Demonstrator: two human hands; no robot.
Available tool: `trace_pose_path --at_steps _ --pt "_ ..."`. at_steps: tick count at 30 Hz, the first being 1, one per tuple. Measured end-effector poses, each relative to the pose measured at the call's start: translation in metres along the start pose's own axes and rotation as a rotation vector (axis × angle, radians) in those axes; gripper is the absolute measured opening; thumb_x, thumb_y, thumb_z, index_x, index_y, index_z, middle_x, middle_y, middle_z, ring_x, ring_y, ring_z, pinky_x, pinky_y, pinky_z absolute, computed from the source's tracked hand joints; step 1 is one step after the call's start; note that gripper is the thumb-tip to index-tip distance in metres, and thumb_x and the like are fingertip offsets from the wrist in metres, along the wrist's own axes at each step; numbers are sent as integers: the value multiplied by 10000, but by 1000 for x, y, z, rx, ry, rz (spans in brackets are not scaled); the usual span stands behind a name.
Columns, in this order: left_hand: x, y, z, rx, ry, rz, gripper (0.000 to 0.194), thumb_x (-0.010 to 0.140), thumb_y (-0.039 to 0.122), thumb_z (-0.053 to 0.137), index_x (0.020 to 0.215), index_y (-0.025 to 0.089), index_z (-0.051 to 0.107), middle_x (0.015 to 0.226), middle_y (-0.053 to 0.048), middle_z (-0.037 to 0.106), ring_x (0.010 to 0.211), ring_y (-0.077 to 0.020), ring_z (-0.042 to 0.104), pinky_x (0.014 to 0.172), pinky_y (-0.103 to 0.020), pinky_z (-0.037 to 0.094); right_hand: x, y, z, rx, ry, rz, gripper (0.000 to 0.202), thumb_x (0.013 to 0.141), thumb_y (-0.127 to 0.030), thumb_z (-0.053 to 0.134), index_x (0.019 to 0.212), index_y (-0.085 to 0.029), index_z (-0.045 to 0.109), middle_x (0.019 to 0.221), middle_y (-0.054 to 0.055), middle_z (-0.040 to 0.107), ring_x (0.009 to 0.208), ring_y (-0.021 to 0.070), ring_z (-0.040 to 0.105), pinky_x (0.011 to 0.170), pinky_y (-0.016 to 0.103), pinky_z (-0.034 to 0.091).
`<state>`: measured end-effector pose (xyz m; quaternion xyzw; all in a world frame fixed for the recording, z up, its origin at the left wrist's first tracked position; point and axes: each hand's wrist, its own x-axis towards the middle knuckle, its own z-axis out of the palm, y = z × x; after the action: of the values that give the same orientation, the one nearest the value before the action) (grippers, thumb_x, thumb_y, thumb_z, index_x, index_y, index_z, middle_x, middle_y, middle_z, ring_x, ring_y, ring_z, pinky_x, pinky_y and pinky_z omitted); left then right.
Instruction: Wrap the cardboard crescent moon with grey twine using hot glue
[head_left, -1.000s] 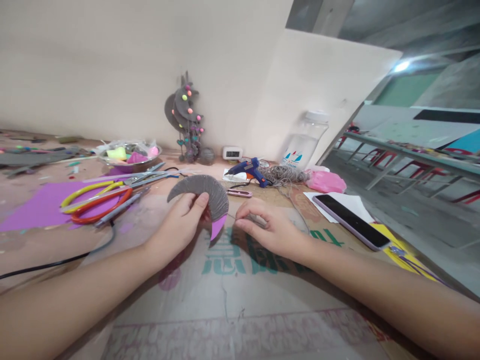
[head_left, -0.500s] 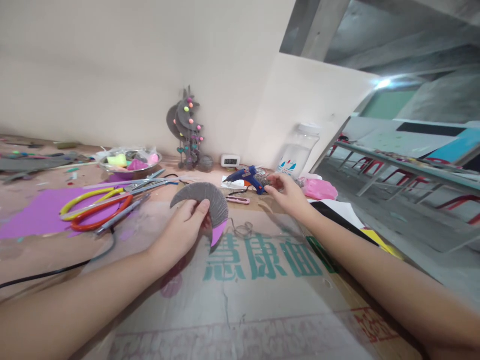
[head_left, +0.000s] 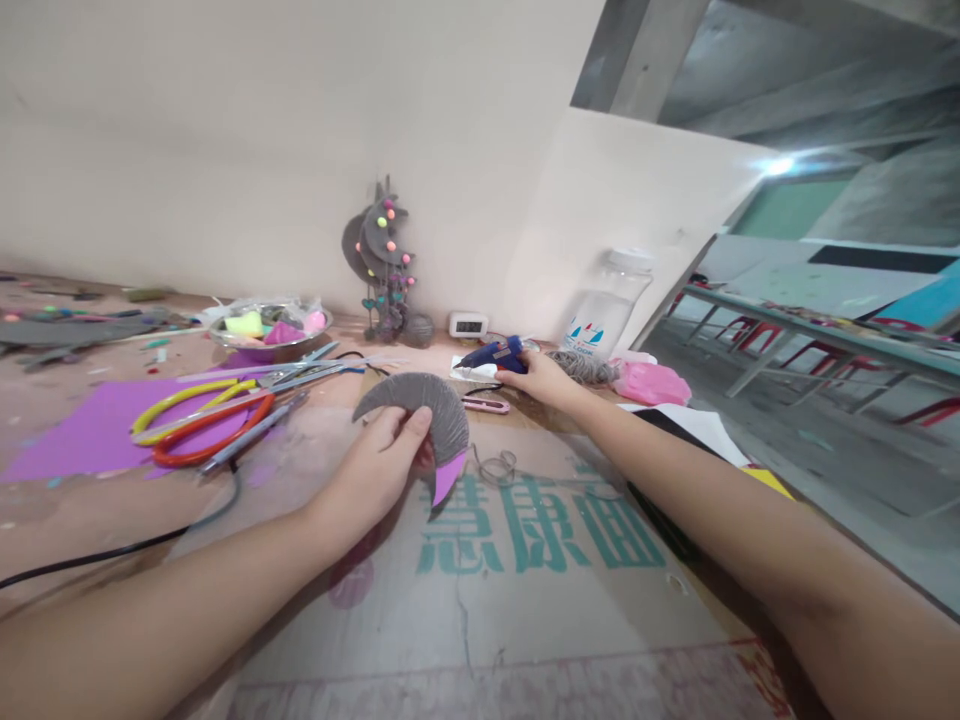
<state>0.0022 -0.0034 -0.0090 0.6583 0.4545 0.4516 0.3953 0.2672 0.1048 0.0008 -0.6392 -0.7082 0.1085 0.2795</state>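
My left hand [head_left: 386, 460] grips a crescent moon shape [head_left: 444, 408], thumb on its face. Grey yarn wraps most of the crescent, while its lower tip is bare purple. A loose strand of yarn [head_left: 496, 466] curls on the table beside that tip. Farther back, my right hand [head_left: 546, 380] is closed round the handle of a blue hot glue gun [head_left: 489, 354], whose nozzle points left over a white scrap. The hand hides most of the handle. Just behind the hand lies a grey yarn bundle [head_left: 581, 368]. A pink utility knife [head_left: 486, 405] rests in front of the glue gun.
Yellow- and red-handled scissors [head_left: 214, 430] lie on purple paper [head_left: 71, 430] at left, near a metal bowl [head_left: 262, 350] of coloured clay. A decorated moon ornament [head_left: 382, 260], a small digital clock [head_left: 468, 325] and a clear bottle [head_left: 600, 305] stand along the wall. Pink plastic [head_left: 652, 383] lies at right.
My right hand has moved left from the yarn bundle onto the glue gun handle and closed on it. The left hand still holds the crescent. The view has shifted slightly.
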Motion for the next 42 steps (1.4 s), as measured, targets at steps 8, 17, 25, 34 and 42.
trace_pose_path --at_steps 8,17,25,34,42 --pt "1 -3 0 7 3 0 378 862 457 435 596 202 516 587 -2 586 617 -175 578 585 -283 421 10 4 8 50 53 40 229 752 -321 628 822 -105 657 759 82 699 669 162 623 664 256 485" --pt "0 -4 -1 55 4 28 377 866 445 417 592 202 507 595 -5 578 628 -182 575 595 -290 417 -30 -27 -26 243 181 -17 268 805 -312 506 961 -149 652 880 67 700 721 150 639 628 226 480" --pt "-2 2 -3 104 -5 15 351 872 439 420 633 199 512 630 -4 587 642 -175 579 612 -286 415 -122 -46 -33 394 85 -41 286 791 -448 570 802 -170 632 695 27 623 638 144 574 616 273 471" --pt "-8 14 1 -141 -29 -143 306 854 379 478 601 211 438 481 31 529 458 -133 542 467 -239 420 -141 -72 -27 466 -286 -186 209 779 -401 611 837 -201 624 792 21 643 713 156 613 689 307 514" --pt "-11 23 3 -344 -42 -291 290 815 399 546 649 203 411 511 62 464 407 -83 472 377 -186 384 -141 -62 -19 925 -741 -106 376 781 -394 626 1077 -161 611 1004 90 657 939 202 633 860 384 489"
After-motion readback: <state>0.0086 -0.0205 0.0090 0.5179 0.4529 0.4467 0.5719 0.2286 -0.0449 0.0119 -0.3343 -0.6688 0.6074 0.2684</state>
